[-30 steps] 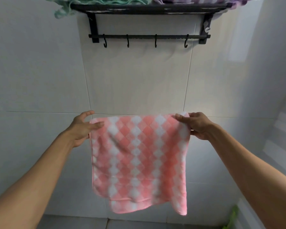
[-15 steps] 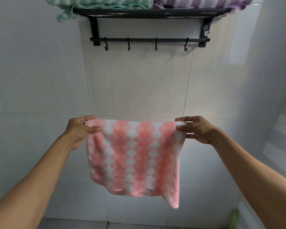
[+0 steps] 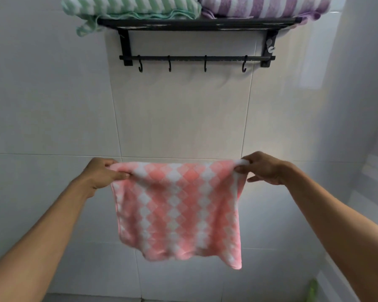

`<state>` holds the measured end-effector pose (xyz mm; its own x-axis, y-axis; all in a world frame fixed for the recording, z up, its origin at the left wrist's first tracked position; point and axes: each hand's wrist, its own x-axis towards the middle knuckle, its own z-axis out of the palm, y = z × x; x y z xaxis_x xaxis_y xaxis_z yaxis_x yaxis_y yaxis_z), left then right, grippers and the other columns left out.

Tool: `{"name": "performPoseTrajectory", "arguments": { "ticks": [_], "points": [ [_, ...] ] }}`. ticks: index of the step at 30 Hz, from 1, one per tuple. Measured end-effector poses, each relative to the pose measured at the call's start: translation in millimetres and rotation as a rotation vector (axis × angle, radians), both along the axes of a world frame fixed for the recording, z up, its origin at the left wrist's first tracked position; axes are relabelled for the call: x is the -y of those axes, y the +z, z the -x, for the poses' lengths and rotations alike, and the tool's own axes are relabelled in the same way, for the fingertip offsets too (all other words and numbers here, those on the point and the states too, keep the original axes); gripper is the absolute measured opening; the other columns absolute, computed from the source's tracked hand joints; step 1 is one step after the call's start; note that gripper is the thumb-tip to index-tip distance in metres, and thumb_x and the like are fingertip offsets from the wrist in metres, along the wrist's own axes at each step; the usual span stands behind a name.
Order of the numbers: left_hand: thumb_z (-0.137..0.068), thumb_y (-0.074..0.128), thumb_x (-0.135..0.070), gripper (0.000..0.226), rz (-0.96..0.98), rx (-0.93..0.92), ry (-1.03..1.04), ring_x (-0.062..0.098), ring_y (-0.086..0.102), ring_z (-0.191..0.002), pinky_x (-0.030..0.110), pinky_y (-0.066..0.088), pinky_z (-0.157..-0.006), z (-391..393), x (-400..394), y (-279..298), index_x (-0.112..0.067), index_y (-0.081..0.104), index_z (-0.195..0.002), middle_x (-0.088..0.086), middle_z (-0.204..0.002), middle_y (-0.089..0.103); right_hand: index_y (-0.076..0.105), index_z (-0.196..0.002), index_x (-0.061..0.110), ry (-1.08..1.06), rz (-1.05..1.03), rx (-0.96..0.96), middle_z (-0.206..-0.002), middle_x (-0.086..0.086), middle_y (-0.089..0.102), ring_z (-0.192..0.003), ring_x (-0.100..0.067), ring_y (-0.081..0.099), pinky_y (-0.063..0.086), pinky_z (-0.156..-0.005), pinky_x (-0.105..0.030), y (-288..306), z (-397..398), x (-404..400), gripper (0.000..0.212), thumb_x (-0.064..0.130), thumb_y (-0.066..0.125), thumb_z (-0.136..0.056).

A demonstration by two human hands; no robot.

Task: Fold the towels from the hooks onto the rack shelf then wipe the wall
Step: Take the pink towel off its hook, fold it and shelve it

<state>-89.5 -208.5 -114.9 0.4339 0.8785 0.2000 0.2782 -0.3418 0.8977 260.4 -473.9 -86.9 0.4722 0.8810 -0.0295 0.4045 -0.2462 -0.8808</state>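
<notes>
While each hand, left (image 3: 104,173) and right (image 3: 263,170), only pinches a top corner, the towel (image 3: 179,212) hanging below could slip free and drop.

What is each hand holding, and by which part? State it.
Left hand and right hand each pinch a top corner of the pink checked towel.

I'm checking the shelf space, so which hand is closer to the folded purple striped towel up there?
Right. The right hand sits below the purple striped towel; the left hand is below the green towel, farther left.
</notes>
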Motion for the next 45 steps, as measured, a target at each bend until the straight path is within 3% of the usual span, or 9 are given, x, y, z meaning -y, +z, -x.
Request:
{"name": "performPoseTrajectory", "arguments": {
  "ticks": [3,6,11,16,20,24,27,38,45],
  "points": [
    [-0.059,0.094,-0.019,0.053,0.162,0.377,-0.195,0.027,0.071,-0.088,0.034,0.062,-0.074,5.6,4.2,29.9,-0.005,0.070,-0.105,0.009,-0.099,0.076,0.068,-0.120,0.011,0.083,-0.240,-0.239,-0.114,-0.005,0.073,-0.109,-0.023,0.066,0.047,-0.101,-0.053,28.0,-2.1,8.6,0.056,0.034,0.086,-0.073],
    [-0.029,0.101,-0.045,0.088,0.246,0.258,-0.152,0.025,0.076,-0.081,0.034,0.062,-0.064,-1.6,23.2,3.1,-0.003,0.072,-0.100,0.011,-0.096,0.078,0.069,-0.119,0.016,0.113,-0.044,-0.159,-0.115,0.001,0.075,-0.110,-0.017,0.068,0.049,-0.094,-0.048,-1.6,9.5,9.1,0.098,0.054,0.098,-0.033],
    [-0.077,0.085,-0.032,0.054,0.357,0.238,0.066,0.029,0.072,-0.081,0.037,0.060,-0.065,-3.6,14.7,-20.4,0.004,0.063,-0.111,0.022,-0.102,0.073,0.071,-0.107,0.005,-0.082,-0.138,-0.409,-0.109,-0.017,0.072,-0.087,-0.027,0.069,0.057,-0.085,-0.044,-55.7,17.7,2.2,0.033,0.031,0.075,-0.088],
    [-0.028,0.102,-0.044,0.091,0.538,0.136,-0.223,0.034,0.075,-0.084,0.044,0.063,-0.065,9.1,25.2,-25.9,0.003,0.075,-0.102,0.021,-0.104,0.075,0.070,-0.118,-0.004,-0.007,0.006,-0.580,-0.120,-0.021,0.068,-0.106,-0.037,0.063,0.046,-0.107,-0.050,-77.8,31.8,9.2,0.084,0.050,0.094,-0.058],
    [-0.064,0.088,-0.043,0.061,0.583,0.246,-0.193,0.029,0.075,-0.078,0.043,0.063,-0.069,10.6,22.8,-36.2,-0.001,0.073,-0.105,0.023,-0.111,0.073,0.068,-0.128,0.006,0.074,-0.145,-0.845,-0.120,-0.018,0.070,-0.103,-0.033,0.068,0.053,-0.098,-0.048,-78.2,38.9,13.7,0.049,0.043,0.051,-0.100],
    [-0.027,0.104,-0.034,0.103,0.560,0.175,-0.300,0.037,0.073,-0.093,0.048,0.062,-0.075,18.3,21.6,-39.6,0.004,0.068,-0.116,0.026,-0.114,0.071,0.057,-0.138,0.001,0.139,-0.091,-0.839,-0.131,-0.022,0.064,-0.112,-0.035,0.065,0.051,-0.101,-0.048,-80.9,44.8,12.6,0.082,0.032,0.088,-0.070],
    [-0.022,0.102,-0.044,0.106,0.562,0.197,-0.257,0.034,0.074,-0.088,0.046,0.062,-0.073,20.2,16.8,-40.9,0.002,0.070,-0.113,0.024,-0.110,0.073,0.064,-0.132,0.006,0.135,-0.198,-0.911,-0.127,-0.020,0.066,-0.112,-0.035,0.064,0.048,-0.105,-0.050,-81.7,47.6,11.9,0.062,0.040,0.077,-0.082],
    [-0.029,0.100,-0.024,0.103,0.678,0.167,-0.360,0.038,0.071,-0.102,0.046,0.060,-0.079,25.1,29.0,-68.2,-0.004,0.064,-0.124,0.025,-0.118,0.070,0.077,-0.101,-0.005,0.095,-0.131,-0.856,-0.104,-0.029,0.071,-0.089,-0.039,0.072,0.058,-0.079,-0.044,-99.2,60.0,20.7,0.037,0.017,0.048,-0.095],
    [-0.056,0.088,-0.005,0.064,0.274,0.401,-0.195,0.015,0.074,-0.076,0.032,0.061,-0.063,23.4,15.6,-18.7,-0.002,0.064,-0.115,0.015,-0.113,0.073,0.068,-0.117,0.002,0.006,-0.372,-0.342,-0.107,-0.022,0.074,-0.089,-0.033,0.074,0.062,-0.075,-0.042,-30.7,44.1,4.9,0.032,-0.012,0.057,-0.090]
  ]
}}
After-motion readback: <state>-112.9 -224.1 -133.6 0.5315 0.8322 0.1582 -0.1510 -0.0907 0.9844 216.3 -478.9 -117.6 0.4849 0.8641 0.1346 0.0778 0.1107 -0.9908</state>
